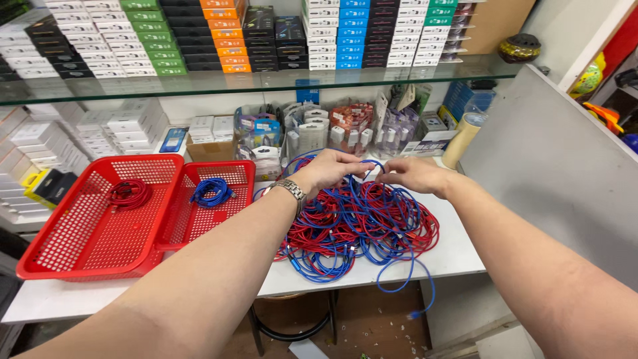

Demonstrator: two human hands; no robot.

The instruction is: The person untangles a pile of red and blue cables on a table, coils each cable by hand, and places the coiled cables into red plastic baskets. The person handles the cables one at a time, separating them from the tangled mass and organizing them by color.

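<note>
Head view. Two red baskets: large [93, 226] holding one coiled red cable [128, 194]; smaller [209, 199], just right of it, holding one coiled blue cable [211, 191]. Right of the baskets, one tangled red-and-blue cable heap [362, 229]. Left hand [329, 169] and right hand [415, 175], both above the heap, pinch one blue cable [372, 163].

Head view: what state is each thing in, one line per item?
Left hand: gripping a blue cable.
Right hand: pinching the same cable.
Cable pile: red and blue, tangled.
Large red basket: holds one coiled red cable.
Small red basket: holds one coiled blue cable.
</note>
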